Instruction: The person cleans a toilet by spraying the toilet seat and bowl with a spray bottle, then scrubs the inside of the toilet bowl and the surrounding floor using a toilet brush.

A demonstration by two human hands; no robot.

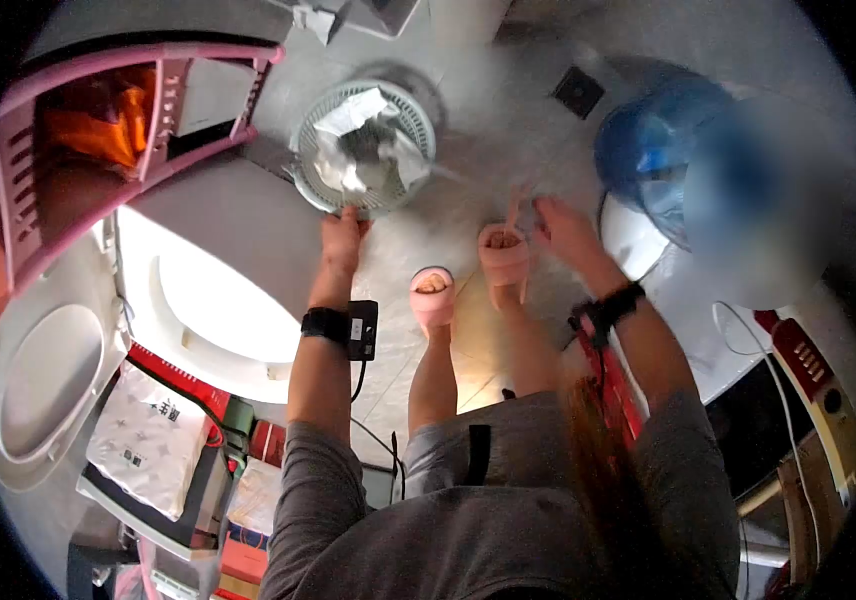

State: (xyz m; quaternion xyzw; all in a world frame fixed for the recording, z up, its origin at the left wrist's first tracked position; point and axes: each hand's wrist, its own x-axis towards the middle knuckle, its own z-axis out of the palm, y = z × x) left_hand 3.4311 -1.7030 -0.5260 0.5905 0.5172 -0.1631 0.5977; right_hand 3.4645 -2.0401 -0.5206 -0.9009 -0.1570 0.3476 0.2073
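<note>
A round grey-green slatted wastebasket [426, 120] stands on the floor ahead, with crumpled white paper [356, 110] inside. At its near edge, my left hand [345, 240] is closed on the rim, the fingers partly hidden. My right hand [566, 235] hangs above the floor beside my right pink slipper [503, 262], its fingers drawn together. A thin, blurred pinkish shape shows by those fingertips; I cannot make out what it is. Both wrists wear black bands.
A pink rack [138, 190] with an orange bag stands at left, near a white appliance [138, 260]. At right are a blue translucent container [648, 150], partly blurred, and a hanging white cable [788, 420]. A dark square [579, 92] lies on the floor ahead.
</note>
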